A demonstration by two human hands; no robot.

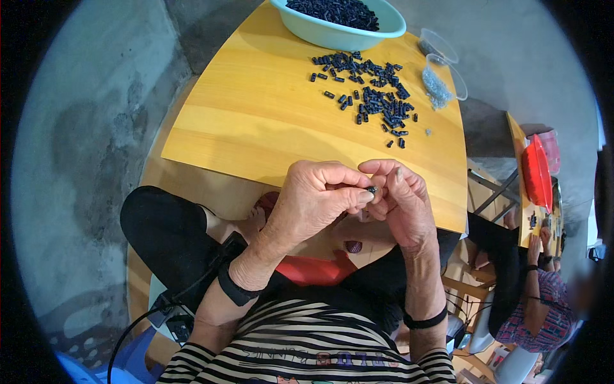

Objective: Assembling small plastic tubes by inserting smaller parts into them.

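In the head view, the left hand [313, 195] pinches a small black piece [371, 189] between thumb and forefinger near the table [243, 121] edge; the right hand [407, 208] curls its fingers beside it, hold unclear; a loose pinch could drop it over that edge

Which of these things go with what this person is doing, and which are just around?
Seemingly in use:
- black piece in the left hand
- loose black pieces
- light-blue basin
- clear bits

Apparently just around:
- red basin, neighbouring table
- black cable
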